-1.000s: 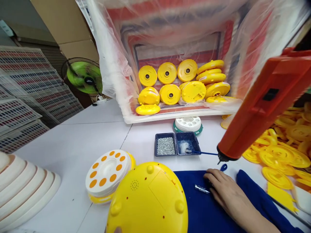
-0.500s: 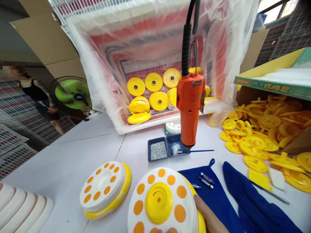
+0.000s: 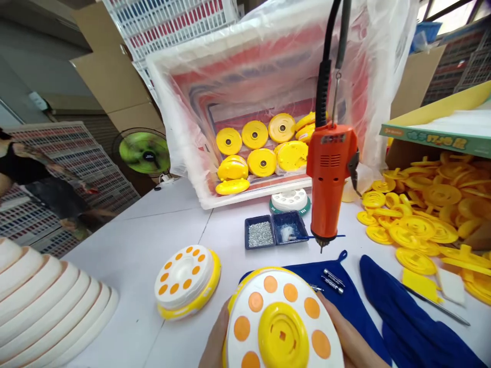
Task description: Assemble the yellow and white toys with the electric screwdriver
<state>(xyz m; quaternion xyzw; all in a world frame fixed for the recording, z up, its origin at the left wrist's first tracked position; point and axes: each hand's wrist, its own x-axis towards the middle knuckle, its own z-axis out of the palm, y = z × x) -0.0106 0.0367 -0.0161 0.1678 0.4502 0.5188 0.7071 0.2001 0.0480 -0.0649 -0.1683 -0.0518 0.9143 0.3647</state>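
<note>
A round white-and-yellow plastic toy base with orange dots and a yellow centre cap is held low at the front, partly cut off by the bottom of the view. My left hand grips its left side, and my right hand grips the right; most of the fingers are hidden behind it. Above and to the right hangs an orange electric screwdriver, its bit pointing down, untouched. A similar toy base, without a cap, lies on the table to the left.
Behind stands a plastic-lined crate with yellow discs. A screw tray and batteries on a blue cloth are nearby. Yellow parts spill at right; stacked white rings stand left. A person is beyond the table.
My left hand now shows on the toy base's left side, and the base has turned slightly. The view has swung left, so the scene sits further right. The person behind has shifted left in view.
</note>
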